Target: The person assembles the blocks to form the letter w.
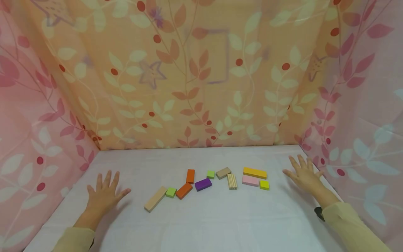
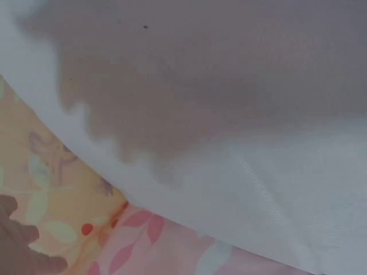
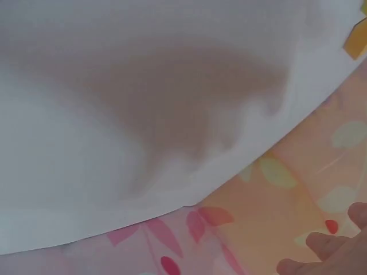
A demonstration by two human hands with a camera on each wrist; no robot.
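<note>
My left hand (image 1: 103, 196) hovers at the left of the white table with fingers spread, holding nothing; its shadow falls on the cloth in the left wrist view. On the right side my right hand (image 1: 304, 178) is likewise spread and holds nothing. Between them lie wooden blocks in a loose row: a long beige block (image 1: 155, 199), a green block (image 1: 171, 192), two orange blocks (image 1: 184, 190), a purple block (image 1: 203, 184), another green block (image 1: 210, 174), a tan block (image 1: 223, 173) and a striped block (image 1: 232, 181). Nearest my right hand are yellow (image 1: 255, 172), pink (image 1: 250, 180) and small yellow (image 1: 264, 185) blocks.
A white cloth (image 1: 201, 224) covers the table. Behind it hangs an orange leaf-patterned curtain (image 1: 214, 105), and pink patterned curtains (image 1: 25, 133) close off both sides. A dark band (image 1: 319, 213) shows at my right wrist beside the sleeve.
</note>
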